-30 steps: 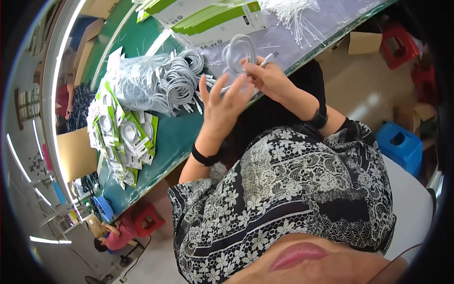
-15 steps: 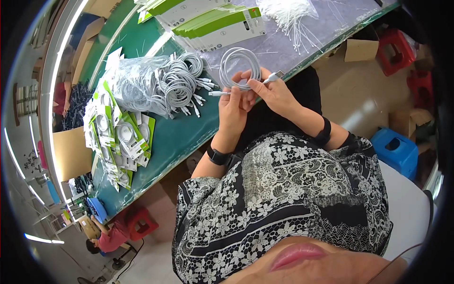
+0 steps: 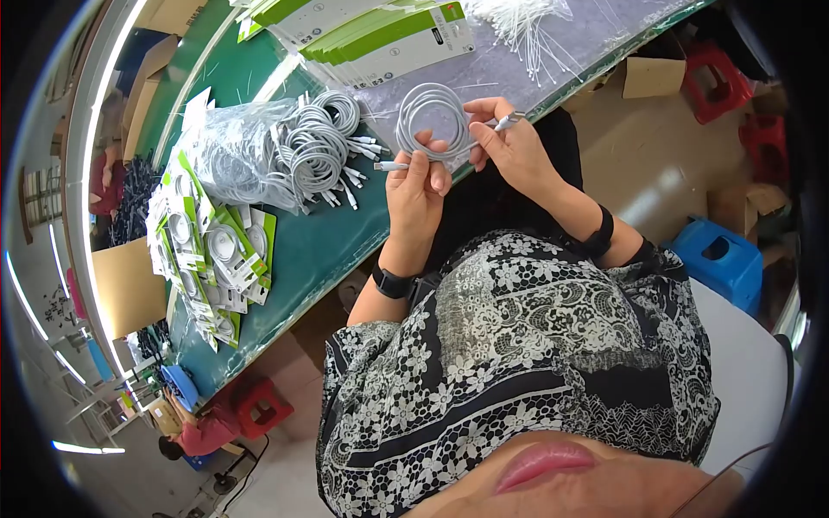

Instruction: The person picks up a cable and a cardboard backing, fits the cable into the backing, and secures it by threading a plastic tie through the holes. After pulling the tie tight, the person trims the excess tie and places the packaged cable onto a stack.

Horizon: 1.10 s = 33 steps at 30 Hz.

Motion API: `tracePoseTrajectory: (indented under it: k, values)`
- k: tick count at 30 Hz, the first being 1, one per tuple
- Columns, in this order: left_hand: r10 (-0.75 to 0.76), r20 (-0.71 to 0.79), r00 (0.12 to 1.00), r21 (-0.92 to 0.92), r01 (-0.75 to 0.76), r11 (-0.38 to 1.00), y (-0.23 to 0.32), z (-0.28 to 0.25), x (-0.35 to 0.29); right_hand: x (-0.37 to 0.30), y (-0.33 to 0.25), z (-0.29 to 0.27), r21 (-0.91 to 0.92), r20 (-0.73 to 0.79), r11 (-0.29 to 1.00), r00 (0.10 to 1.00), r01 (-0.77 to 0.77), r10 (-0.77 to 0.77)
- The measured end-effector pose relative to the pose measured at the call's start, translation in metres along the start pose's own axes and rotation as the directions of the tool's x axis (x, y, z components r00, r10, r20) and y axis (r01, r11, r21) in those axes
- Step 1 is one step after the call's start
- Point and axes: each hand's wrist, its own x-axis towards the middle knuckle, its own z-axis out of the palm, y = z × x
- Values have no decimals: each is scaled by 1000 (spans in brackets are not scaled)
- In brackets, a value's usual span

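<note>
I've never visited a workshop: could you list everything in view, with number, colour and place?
Worktable: one, green and grey, upper centre
Coiled cable: one, grey, held centrally
Plastic bag: one, clear, on worktable
Cable coils: many, grey, at bag's right
Packaged cables: many, green-white, worktable's left
Flat cards: many, green-white, top centre
Thin ties: many, white, beside cards
Stools: three red, one blue, right and lower left
Seat: one, white, lower right
Cardboard: several, brown, left and right
Co-workers: two, red-clad, far left
Light strips: several, white, left
Patterned top: one, black-white, lower centre
Wristbands: two, black, wrists
Left grip: one, bare, coil's bottom
Right grip: one, bare, cable's right
</note>
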Motion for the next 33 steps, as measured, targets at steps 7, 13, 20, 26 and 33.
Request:
tracePoseTrajectory:
  k: [7, 13, 20, 26, 33]
  values:
    - [7, -52, 999, -91, -11, 996, -7, -2, 3, -1, 10, 3, 85, 4, 993, 997, 78, -79]
    - [-11, 25, 1000, -164, 15, 986, -9, -10, 3, -2, 8, 0, 291, 77, 956, 997, -37, 15]
    - [-30, 96, 995, -140, 44, 989, -13, -17, -1, 3, 3, -13, 197, 273, 951, 945, -237, 179]
    - [-46, 142, 989, -146, 67, 987, -12, -20, -2, -2, 10, -17, 146, 331, 976, 937, -164, 108]
    - [-85, 169, 982, -127, 108, 986, -12, -17, -6, -3, 6, -22, 0, 334, 990, 933, -144, 136]
